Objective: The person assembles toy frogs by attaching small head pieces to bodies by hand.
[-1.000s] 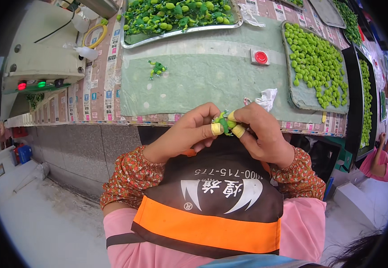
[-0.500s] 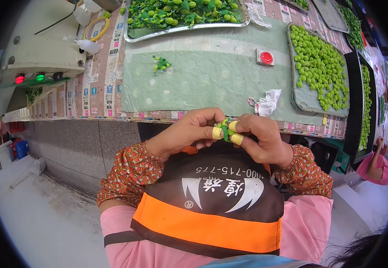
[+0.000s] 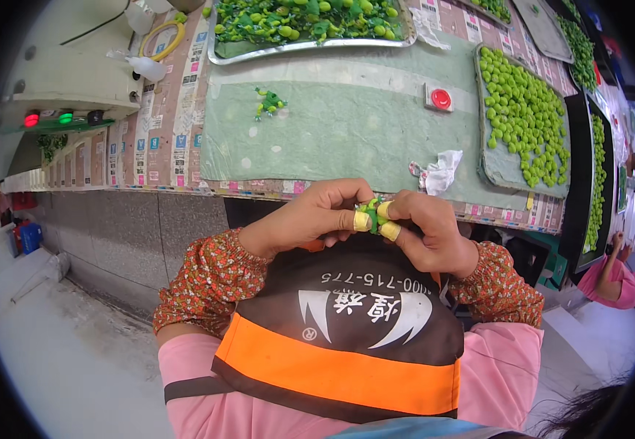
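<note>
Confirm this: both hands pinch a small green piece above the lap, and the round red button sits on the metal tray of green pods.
Not quite. In the head view the red button lies on the green mat, beside the metal tray, not on it. Both the left hand and right hand do pinch the small green piece.

Red floral sleeves [image 3: 208, 282] over pink, and a black apron [image 3: 361, 322] with an orange band. Yellow fingertip covers [image 3: 362, 221] pinch a small green pod [image 3: 373, 212]. The surface [image 3: 332, 132] is pale green; a round red button [image 3: 440, 98] sits on it.
</note>
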{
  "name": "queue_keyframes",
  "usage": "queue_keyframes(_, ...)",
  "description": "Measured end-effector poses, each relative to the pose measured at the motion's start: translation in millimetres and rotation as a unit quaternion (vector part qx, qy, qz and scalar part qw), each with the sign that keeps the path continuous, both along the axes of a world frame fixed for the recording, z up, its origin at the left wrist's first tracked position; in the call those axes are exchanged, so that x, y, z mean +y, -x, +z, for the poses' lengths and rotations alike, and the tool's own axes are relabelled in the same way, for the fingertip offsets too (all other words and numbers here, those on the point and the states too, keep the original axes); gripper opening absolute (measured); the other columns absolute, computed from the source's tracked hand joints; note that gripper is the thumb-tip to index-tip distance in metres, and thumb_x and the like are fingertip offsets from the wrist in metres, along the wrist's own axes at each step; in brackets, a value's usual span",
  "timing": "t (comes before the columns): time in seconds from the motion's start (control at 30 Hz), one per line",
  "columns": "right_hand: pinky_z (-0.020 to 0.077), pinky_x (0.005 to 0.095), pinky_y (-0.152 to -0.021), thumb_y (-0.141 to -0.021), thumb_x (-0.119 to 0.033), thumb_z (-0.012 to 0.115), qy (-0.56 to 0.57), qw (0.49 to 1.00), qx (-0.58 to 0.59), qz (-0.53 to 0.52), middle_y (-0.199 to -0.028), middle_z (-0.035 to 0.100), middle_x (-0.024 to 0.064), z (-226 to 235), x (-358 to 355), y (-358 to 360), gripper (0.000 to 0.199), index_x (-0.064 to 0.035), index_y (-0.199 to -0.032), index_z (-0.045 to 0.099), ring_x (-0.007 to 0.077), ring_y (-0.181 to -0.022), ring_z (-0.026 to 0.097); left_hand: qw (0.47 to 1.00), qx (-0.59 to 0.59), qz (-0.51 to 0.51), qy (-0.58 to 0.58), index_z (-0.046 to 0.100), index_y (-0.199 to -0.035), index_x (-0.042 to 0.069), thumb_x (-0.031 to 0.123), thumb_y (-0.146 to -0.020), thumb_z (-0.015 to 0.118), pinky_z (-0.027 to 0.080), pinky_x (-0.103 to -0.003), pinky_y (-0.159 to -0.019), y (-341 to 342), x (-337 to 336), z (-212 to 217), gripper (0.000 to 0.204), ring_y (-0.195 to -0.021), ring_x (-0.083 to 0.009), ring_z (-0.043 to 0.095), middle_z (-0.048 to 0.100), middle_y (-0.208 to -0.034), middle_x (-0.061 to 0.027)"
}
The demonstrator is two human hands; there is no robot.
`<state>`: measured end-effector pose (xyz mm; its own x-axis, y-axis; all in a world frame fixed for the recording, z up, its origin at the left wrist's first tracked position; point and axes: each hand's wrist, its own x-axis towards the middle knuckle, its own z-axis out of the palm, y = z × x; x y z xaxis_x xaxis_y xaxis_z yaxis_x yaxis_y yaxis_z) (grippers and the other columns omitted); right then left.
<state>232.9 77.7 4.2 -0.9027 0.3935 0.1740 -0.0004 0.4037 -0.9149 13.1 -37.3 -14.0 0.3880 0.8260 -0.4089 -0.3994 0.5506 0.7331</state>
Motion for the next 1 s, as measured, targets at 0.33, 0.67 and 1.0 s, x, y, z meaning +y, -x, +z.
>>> queue_keyframes(0.33, 0.0493, 0.0293, -0.066, -0.093, -0.002, 0.068, -0.077, 0.994, -0.038, -0.065, -0.087, 0.064, 0.0086, 54, 66, 73, 0.018, -0.0004, -0.110, 0.062, 0.0148, -0.073, 0.060, 0.958, 0.158, 0.221, -0.095, 0.050, -0.137, 0.009, 0.024, -0.107, 0.057, 0.046, -0.019, -0.056, 28, -2, 12, 0.034, -0.075, -0.0042, 0.055, 0.061, -0.107, -0.0028)
queue_keyframes(0.67, 0.0548, 0.0318, -0.082, -0.096, -0.009, 0.065, -0.238, 0.952, -0.025, -0.188, -0.103, 0.072, 0.0079, 47, 173, 183, 0.036, -0.0036, -0.131, 0.061, 0.0142, -0.092, 0.067, 0.939, 0.215, 0.253, -0.089, 0.059, -0.119, 0.007, 0.020, -0.106, 0.058, 0.045, -0.018, -0.065, 52, -14, 22, 0.019, -0.082, -0.0022, 0.052, 0.062, -0.105, 0.0018)
queue_keyframes(1.0, 0.0473, 0.0239, -0.071, -0.095, -0.007, 0.067, -0.098, 0.977, -0.077, -0.175, -0.110, 0.072, 0.0023, 53, 126, 65, 0.032, -0.0034, -0.127, 0.065, 0.0091, -0.091, 0.061, 0.654, 0.673, 0.308, -0.157, 0.065, -0.109, 0.007, 0.013, -0.095, 0.064, 0.050, -0.045, -0.076, 94, -6, 14, 0.016, -0.088, -0.0328, 0.063, 0.067, -0.097, -0.0109)
